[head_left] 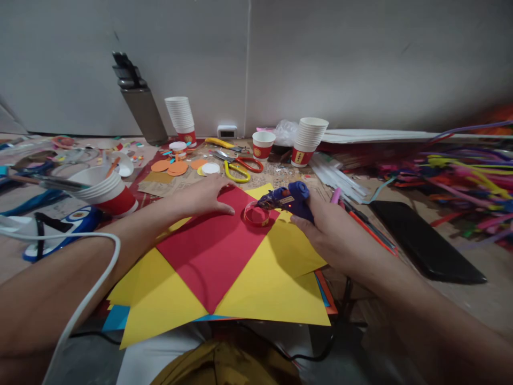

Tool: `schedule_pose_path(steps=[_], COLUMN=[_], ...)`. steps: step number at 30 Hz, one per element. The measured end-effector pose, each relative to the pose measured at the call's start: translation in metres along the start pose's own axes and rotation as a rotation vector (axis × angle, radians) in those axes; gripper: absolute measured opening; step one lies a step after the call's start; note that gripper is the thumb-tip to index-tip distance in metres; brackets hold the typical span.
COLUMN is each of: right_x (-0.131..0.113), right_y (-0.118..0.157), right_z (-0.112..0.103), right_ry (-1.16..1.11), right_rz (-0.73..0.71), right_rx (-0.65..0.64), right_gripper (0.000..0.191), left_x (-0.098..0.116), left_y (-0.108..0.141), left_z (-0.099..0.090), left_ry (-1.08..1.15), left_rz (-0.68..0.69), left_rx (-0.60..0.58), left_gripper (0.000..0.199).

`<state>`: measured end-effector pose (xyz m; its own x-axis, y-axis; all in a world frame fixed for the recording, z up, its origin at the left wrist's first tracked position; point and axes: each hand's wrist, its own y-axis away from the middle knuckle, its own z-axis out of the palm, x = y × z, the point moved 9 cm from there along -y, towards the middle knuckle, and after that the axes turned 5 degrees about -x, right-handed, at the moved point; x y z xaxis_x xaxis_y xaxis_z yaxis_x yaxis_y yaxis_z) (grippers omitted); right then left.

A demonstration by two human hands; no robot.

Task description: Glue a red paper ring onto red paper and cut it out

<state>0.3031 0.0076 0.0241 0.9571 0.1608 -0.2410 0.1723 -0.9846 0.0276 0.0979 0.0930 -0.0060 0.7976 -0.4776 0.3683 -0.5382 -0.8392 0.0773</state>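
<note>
A blue hot glue gun (pixel 294 199) is gripped in my right hand (pixel 320 222), a small red light glowing on its side. Its nozzle points left, at the rim of a red paper ring (pixel 256 215) that looks like a cut cup section. The ring lies on a red sheet (pixel 212 246), itself on top of yellow sheets (pixel 172 299). My left hand (pixel 212 198) rests at the upper left of the red sheet, thumb and fingers apart, holding nothing. Whether the nozzle touches the ring I cannot tell.
Scissors (pixel 240 167), orange paper circles (pixel 177 168) and stacked paper cups (pixel 310 140) stand behind the sheets. To the left are a cup stack (pixel 116 198) and a white cable (pixel 114 256) crossing my forearm. A black phone (pixel 427 240) and pipe cleaners (pixel 473 187) lie right.
</note>
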Motion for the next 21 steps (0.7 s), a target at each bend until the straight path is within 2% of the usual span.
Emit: schedule_pose_path(steps=[4,6,11,14,17,21], right_x=[-0.001,-0.002,0.0,-0.002,-0.003,-0.001], right_y=[0.0,0.001,-0.001,-0.001,0.0,-0.001], right_z=[-0.002,-0.005,-0.004,-0.007,-0.009,-0.009], right_ry=[-0.023,-0.042,-0.058,-0.078,-0.092,-0.12], right_rz=[-0.014,-0.053,-0.079,-0.108,-0.104,-0.052], right_rx=[0.032,0.073,0.072,0.095,0.098,0.081], right_gripper=[0.022,0.023,0.021,0.024,0.03,0.037], left_x=[-0.004,-0.006,-0.014,-0.027,-0.041,-0.043], left_y=[-0.004,-0.005,-0.004,-0.001,0.004,0.006], left_z=[0.0,-0.003,-0.014,-0.015,-0.01,-0.005], left_ry=[0.087,0.138,0.142,0.209,0.316,0.276], left_rz=[-0.029,-0.044,-0.131,-0.23,-0.322,-0.252], left_rx=[0.014,0.055,0.136,0.104,0.009,-0.101], left_gripper=[0.072,0.067,0.031,0.023,0.022,0.021])
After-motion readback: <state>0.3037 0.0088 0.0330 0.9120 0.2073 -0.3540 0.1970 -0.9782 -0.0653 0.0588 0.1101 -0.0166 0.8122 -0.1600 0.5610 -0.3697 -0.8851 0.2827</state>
